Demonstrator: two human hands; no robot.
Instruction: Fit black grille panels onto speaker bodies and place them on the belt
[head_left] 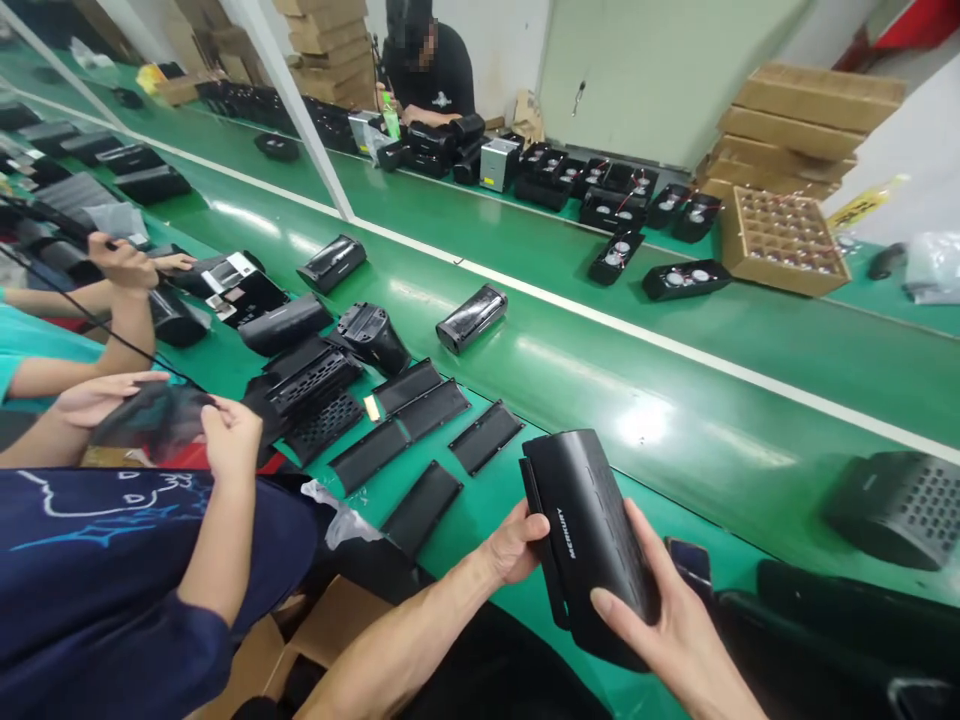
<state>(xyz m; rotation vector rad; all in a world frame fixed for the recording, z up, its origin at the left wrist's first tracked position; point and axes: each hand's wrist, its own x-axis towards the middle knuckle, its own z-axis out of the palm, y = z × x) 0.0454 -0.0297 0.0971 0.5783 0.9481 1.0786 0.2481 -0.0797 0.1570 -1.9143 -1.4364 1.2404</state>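
Note:
Between my two hands is a black plastic speaker housing [589, 530] with "MERKURY" lettered on its curved face. My left hand [517, 545] grips its left edge, thumb on the front, where a flat black strip stands slightly off the body. Around the lower right side my right hand [656, 610] is wrapped, its thumb across the face. The fingers behind the housing are hidden. Left of it, on the green bench, lie a flat black panel [487, 437] and another black panel [422, 507].
A black housing [472, 318] lies on the green conveyor belt [585, 385]. Perforated black grilles [315, 385] are piled at left, beside a co-worker's hands [229, 430] holding a dark sheet. Across the belt stands a carton of round parts [784, 240]. A blurred housing [900, 505] sits at right.

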